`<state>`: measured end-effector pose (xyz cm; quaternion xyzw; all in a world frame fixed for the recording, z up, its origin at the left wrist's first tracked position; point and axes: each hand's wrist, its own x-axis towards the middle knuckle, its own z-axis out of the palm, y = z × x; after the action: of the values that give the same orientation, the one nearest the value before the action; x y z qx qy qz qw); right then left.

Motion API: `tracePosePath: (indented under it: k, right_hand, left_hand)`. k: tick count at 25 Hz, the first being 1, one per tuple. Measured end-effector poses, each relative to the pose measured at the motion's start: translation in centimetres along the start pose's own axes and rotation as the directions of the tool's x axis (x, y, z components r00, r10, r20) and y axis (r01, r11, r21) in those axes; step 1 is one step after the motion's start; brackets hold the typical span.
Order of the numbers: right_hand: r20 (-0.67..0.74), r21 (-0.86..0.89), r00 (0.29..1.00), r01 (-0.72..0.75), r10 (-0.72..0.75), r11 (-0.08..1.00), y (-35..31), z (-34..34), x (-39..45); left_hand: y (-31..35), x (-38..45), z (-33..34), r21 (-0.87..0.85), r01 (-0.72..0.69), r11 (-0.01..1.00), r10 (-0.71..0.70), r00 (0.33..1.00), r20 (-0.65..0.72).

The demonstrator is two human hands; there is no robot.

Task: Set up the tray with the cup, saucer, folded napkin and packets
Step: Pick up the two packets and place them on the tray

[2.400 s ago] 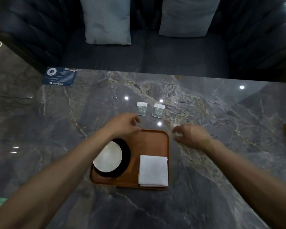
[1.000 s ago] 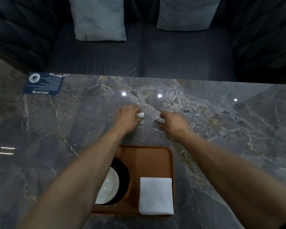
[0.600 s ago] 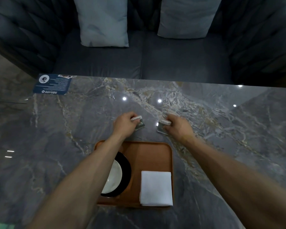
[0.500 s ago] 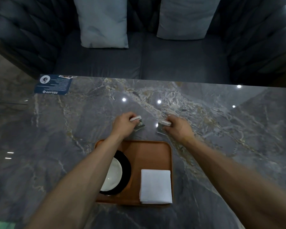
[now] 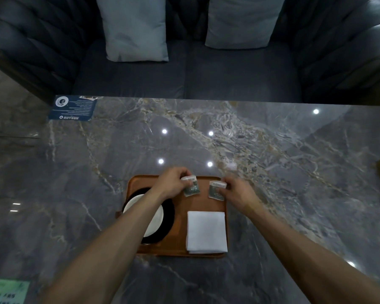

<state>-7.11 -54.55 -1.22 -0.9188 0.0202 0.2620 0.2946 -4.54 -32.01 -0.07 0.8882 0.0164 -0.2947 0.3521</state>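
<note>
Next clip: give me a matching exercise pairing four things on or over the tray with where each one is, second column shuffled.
Things:
1. folded napkin
2. saucer
3. left packet
4. right packet

Places:
A. pinched in the right hand
B. near right corner of the tray
C. left half of the tray, partly under a forearm
D. pinched in the left hand

Pairs: 1-B, 2-C, 3-D, 4-A

Brown tray (image 5: 178,249) carries a white saucer (image 5: 156,218) on its left side and a folded napkin (image 5: 206,232) at its near right corner; two packets (image 5: 191,189) hang over its far edge.
</note>
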Motion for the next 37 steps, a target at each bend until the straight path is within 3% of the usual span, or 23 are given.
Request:
tracePosePath:
  k: [8,13,21,26,37]
  right_hand:
    - [-0.058,-0.18,0.998,0.014,-0.025,0.984,0.3,2.1,-0.3]
    - [-0.165,-0.341,0.979,0.056,-0.118,0.938,0.4,3.5,-0.8]
    - [-0.28,-0.365,0.941,0.079,-0.191,0.928,0.2,3.8,-1.4]
    - [-0.18,-0.489,0.917,0.231,-0.356,0.841,0.9,3.6,-2.1]
    - [-0.113,-0.587,0.934,0.213,-0.34,0.781,1.0,4.0,-1.3]
  left_hand:
    - [0.6,0.6,2.0,0.253,-0.02,0.967,0.022,1.0,-0.007]
    - [0.2,0.8,3.5,0.487,-0.124,0.865,0.191,0.978,-0.089]
    - [-0.4,0.0,4.3,0.627,-0.12,0.77,0.326,0.918,-0.226]
    - [-0.4,-0.5,3.7,0.684,-0.166,0.711,0.333,0.935,-0.119]
    - [-0.3,-0.9,4.3,0.706,-0.112,0.7,0.258,0.96,-0.104]
